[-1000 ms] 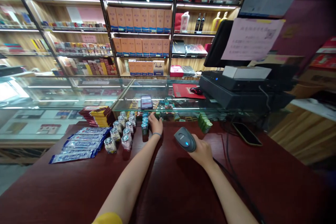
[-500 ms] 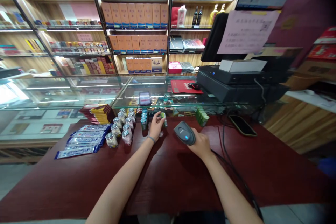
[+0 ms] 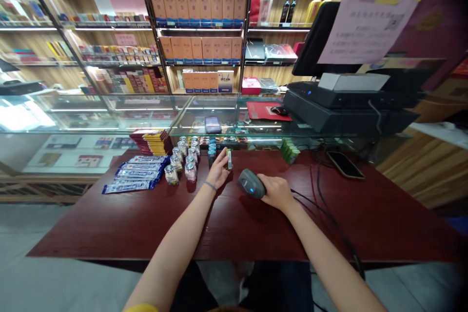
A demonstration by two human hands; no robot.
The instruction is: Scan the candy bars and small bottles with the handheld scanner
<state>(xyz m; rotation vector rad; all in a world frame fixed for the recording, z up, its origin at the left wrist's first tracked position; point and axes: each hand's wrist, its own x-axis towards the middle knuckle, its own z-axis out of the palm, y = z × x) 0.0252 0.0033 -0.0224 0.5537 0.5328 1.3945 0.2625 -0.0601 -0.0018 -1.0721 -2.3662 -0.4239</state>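
My left hand (image 3: pixel 218 171) is closed on a small green-and-white pack (image 3: pixel 229 160), pinched at its fingertips a little above the table. My right hand (image 3: pixel 276 191) wraps round the handle of a dark grey barcode scanner (image 3: pixel 252 184), whose head points left toward the pack; a blue light glows on it. Just left of my left hand stands a row of small blue-topped packs (image 3: pixel 212 151). Beyond my right hand is a row of similar green packs (image 3: pixel 290 151). The pack's label is too small to read.
Capped jars (image 3: pixel 190 171), long blue-and-silver sachets (image 3: pixel 135 173) and stacked maroon-and-yellow packs (image 3: pixel 153 142) occupy the table's left. A phone (image 3: pixel 345 164) and the scanner's cable (image 3: pixel 321 207) lie right. Behind are a glass counter (image 3: pixel 175 117) and a monitor (image 3: pixel 314 41).
The camera view has tilted down, showing the table's near edge. My left hand has turned the small pack more upright, and the scanner head has swung to face it more directly.
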